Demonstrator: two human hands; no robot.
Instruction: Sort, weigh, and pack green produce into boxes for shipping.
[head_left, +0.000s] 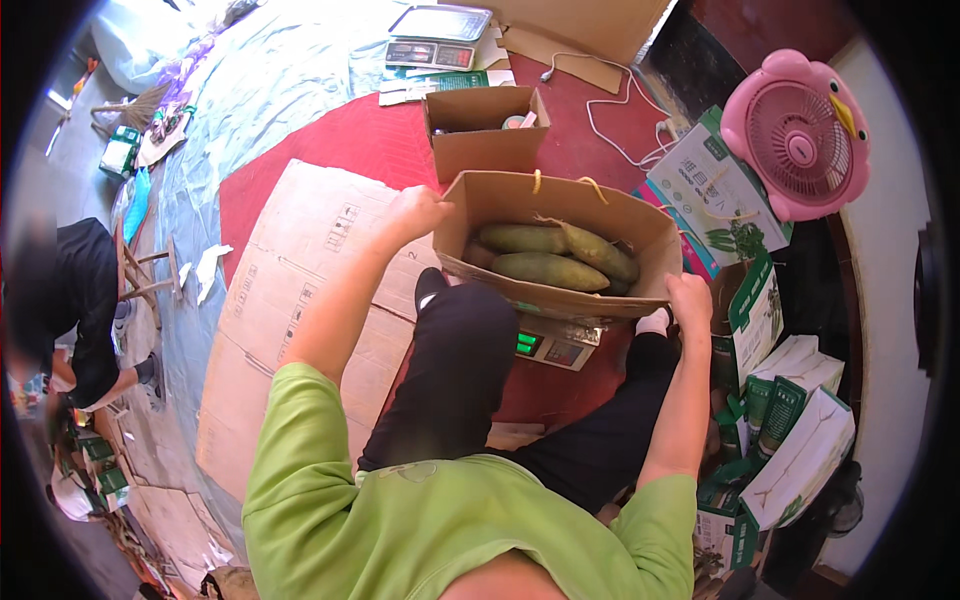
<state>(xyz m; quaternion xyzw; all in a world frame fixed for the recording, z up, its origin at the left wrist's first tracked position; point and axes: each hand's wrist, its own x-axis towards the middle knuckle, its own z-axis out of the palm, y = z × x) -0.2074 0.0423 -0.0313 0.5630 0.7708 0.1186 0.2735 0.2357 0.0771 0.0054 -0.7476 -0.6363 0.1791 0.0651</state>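
An open cardboard box (pixel 560 290) holding several long green-brown gourd-like vegetables (pixel 548 269) rests on a small digital scale (pixel 556 346) with a lit green display. My left hand (pixel 417 212) grips the box's far left corner. At the near right corner my right hand (pixel 691 301) holds the rim. Both forearms reach out from green sleeves, over legs in black trousers.
A second, smaller open box (pixel 487 128) stands behind, with another scale (pixel 438 38) further back. Flattened cardboard (pixel 290 300) lies left on the red floor. A pink fan (pixel 798 132) and green-white cartons (pixel 790 400) crowd the right. Another person in black (pixel 85 300) sits far left.
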